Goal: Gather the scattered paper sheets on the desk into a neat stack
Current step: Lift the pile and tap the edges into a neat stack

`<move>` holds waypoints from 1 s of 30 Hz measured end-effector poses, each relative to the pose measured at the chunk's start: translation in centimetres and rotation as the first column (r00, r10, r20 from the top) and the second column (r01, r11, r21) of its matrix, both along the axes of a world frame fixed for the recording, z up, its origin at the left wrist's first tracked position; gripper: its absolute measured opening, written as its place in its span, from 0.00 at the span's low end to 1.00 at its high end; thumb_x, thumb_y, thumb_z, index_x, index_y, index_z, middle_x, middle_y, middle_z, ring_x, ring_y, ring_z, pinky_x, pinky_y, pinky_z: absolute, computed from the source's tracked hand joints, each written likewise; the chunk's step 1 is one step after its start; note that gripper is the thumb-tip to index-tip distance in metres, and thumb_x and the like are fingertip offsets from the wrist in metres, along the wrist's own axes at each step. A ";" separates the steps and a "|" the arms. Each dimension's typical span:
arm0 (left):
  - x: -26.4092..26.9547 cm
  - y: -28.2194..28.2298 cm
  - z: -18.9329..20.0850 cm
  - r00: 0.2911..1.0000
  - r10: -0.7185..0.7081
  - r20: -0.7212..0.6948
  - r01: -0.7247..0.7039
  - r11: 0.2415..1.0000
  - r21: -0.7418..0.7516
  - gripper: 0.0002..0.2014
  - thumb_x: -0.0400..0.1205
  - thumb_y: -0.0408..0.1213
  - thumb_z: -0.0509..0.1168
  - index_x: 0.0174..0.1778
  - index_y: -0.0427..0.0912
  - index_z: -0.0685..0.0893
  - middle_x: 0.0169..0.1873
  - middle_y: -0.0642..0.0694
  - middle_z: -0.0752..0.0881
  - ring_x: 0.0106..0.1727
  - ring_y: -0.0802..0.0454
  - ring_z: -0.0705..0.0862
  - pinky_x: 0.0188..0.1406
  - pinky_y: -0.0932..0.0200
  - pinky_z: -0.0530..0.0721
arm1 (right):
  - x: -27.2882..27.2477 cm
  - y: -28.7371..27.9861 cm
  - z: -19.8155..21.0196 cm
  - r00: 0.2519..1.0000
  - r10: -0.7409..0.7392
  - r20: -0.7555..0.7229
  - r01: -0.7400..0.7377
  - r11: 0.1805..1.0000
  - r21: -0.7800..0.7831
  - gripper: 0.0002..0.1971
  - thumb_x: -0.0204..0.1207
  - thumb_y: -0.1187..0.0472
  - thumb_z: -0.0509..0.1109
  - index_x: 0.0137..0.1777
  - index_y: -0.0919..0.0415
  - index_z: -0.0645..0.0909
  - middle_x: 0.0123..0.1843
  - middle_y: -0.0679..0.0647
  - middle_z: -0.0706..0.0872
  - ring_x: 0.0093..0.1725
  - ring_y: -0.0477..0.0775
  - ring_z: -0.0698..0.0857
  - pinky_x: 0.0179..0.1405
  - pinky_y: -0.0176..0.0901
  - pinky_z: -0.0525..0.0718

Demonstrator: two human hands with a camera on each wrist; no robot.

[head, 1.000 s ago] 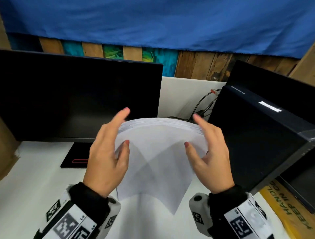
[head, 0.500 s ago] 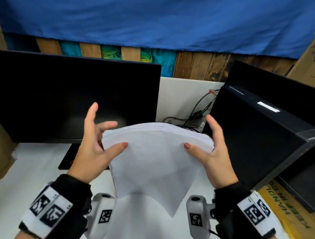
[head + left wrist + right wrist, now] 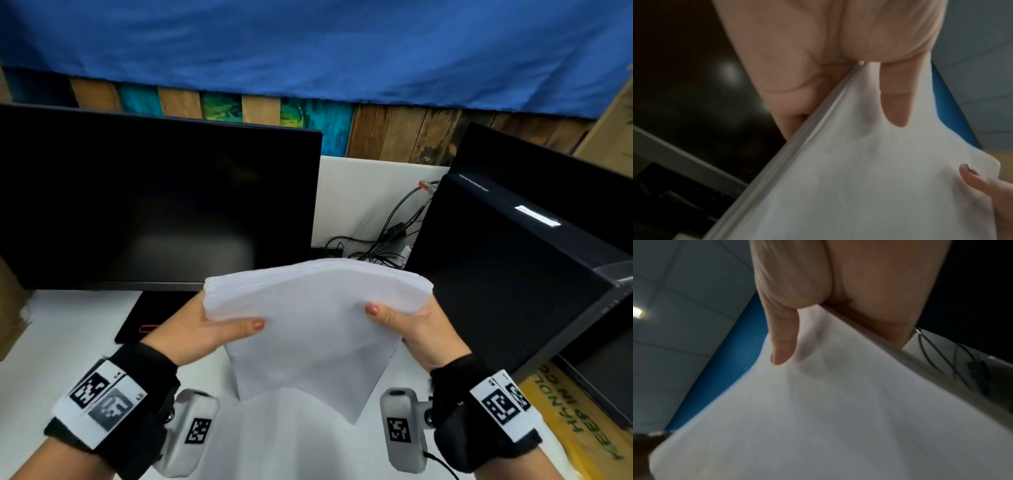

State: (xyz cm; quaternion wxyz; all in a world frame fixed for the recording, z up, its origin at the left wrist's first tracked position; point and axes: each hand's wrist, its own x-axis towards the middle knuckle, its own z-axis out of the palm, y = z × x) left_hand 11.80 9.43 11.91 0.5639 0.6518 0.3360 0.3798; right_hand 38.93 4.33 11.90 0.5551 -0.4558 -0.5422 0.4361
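A thick stack of white paper sheets [image 3: 315, 329] stands on edge on the white desk [image 3: 51, 335], bowed at the top, one lower corner sticking out askew. My left hand [image 3: 209, 322] grips its left side, thumb on the near face and fingers hidden behind. My right hand [image 3: 411, 318] grips the right side the same way. The left wrist view shows the stack [image 3: 869, 178] with the left hand [image 3: 838, 81] pinching its edge. The right wrist view shows the stack [image 3: 818, 410] pinched by the right hand [image 3: 818, 318].
A black monitor [image 3: 147, 202] stands behind the stack at the left, its base [image 3: 150, 315] on the desk. A black computer case [image 3: 507, 274] stands close on the right. Cables [image 3: 394, 236] lie between them. A yellow printed box [image 3: 561, 411] is at the lower right.
Both hands went from spread fingers patting the stack's sides to closing on it. The stack's top edges have evened out and it has come slightly nearer.
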 end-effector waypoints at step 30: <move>1.7 -4.1 2.2 0.788 0.572 -0.225 -0.265 0.647 0.715 0.27 0.76 0.27 0.56 0.70 0.54 0.75 0.45 0.49 0.77 0.31 0.67 0.73 0.36 0.83 0.68 | -2.2 -3.3 2.0 0.698 -0.488 0.524 0.266 0.856 0.443 0.22 0.71 0.59 0.68 0.66 0.51 0.76 0.61 0.45 0.80 0.63 0.31 0.74 0.61 0.18 0.66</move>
